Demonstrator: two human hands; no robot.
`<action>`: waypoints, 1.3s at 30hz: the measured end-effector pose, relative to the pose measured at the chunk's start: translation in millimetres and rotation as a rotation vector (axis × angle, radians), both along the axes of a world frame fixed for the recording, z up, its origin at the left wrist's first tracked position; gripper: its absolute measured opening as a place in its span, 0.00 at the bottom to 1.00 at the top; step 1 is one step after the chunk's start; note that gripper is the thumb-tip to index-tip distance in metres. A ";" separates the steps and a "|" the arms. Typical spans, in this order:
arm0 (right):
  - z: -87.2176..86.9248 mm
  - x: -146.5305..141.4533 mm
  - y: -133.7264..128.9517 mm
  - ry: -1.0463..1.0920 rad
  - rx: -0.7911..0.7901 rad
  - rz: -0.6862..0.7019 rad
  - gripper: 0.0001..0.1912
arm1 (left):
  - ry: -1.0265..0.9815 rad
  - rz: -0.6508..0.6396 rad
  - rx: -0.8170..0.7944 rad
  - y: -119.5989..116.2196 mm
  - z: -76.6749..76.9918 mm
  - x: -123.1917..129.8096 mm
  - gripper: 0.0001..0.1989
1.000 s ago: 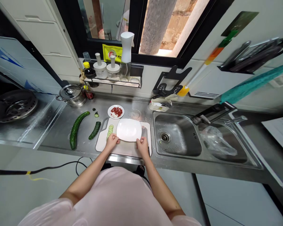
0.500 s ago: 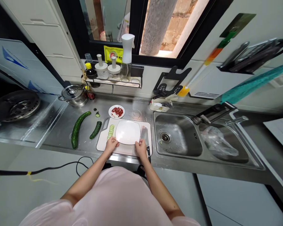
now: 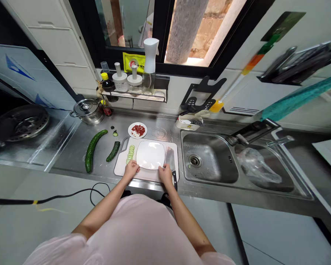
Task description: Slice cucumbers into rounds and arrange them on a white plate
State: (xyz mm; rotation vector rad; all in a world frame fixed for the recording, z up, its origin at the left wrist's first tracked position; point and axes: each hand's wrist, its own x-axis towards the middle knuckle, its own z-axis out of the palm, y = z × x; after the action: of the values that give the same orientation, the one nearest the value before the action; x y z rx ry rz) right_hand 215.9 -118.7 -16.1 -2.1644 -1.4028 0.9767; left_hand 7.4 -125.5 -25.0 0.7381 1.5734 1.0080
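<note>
A white square plate (image 3: pixel 150 155) lies over the middle of the white cutting board (image 3: pixel 120 170). My left hand (image 3: pixel 131 169) is closed at the plate's lower left corner, and my right hand (image 3: pixel 165 173) pinches near its lower right corner. Green cucumber slices (image 3: pixel 130 152) overlap in a row on the board, left of the plate. On the right side of the board lies a knife (image 3: pixel 170 159), its black handle beside my right hand. A whole cucumber (image 3: pixel 92 151) and a shorter piece (image 3: pixel 113 151) rest on the steel counter to the left.
A small plate of red pieces (image 3: pixel 137 130) sits behind the board. The sink (image 3: pixel 209 158) is at the right, holding a plastic bag (image 3: pixel 257 167) in its second basin. A steel pot (image 3: pixel 88 110) and a pan (image 3: pixel 19 123) stand at the left.
The whole view has shifted slightly. My hands remain at the plate's near corners, and the reflections on the plate look different.
</note>
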 end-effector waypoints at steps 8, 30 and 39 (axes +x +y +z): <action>3.0 1.5 -0.8 0.014 0.017 0.012 0.17 | 0.069 -0.011 0.029 -1.3 -8.8 -3.4 0.11; 31.5 8.8 -14.6 0.235 0.332 0.009 0.27 | 0.948 -0.103 0.063 -11.7 22.0 -51.6 0.10; 32.8 6.3 -14.8 0.248 0.376 0.022 0.25 | 1.094 -0.167 0.038 -10.5 18.4 -48.6 0.12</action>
State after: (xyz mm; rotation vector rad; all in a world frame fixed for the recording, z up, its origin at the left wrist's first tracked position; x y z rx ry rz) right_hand 222.2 -133.6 16.7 -1.6976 -1.3652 0.8722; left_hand -41.2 -136.0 -6.7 1.5761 2.3344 0.4868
